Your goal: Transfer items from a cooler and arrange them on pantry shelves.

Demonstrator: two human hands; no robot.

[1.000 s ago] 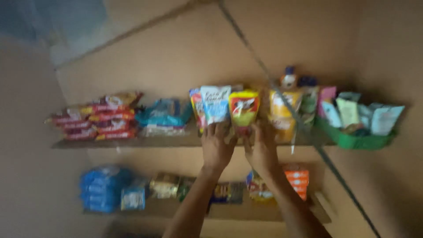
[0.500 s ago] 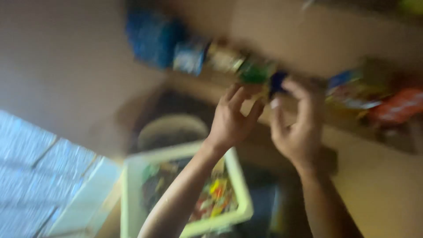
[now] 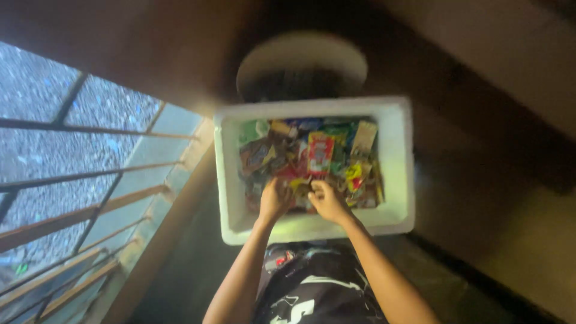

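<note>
Big swing of the view here: a second ago both hands were up at the wall shelves among the snack packets, half a second ago they were dropping past the lower shelf, and now the camera looks straight down into a white foam box (image 3: 312, 229) on the floor. Shelves gone from sight.

Both hands are down inside the box now. The left hand (image 3: 275, 201) digs into the near-left part of the heap of snack packets (image 3: 300, 157), fingers curled down into the wrappers; whether they clamp any one packet, I cannot tell, the blur hides it. The right hand (image 3: 327, 201) sits just beside it, near the middle, fingers bent over the pile, touching packets, grip also unclear.

A red packet (image 3: 320, 153) lies upright in the heap just beyond the hands, a tan one (image 3: 363, 137) to its right.

Beyond the box stands a round pale container (image 3: 301, 63). On the left, a barred railing (image 3: 72, 204). At the near edge, the person's dark printed garment (image 3: 318, 288).
</note>
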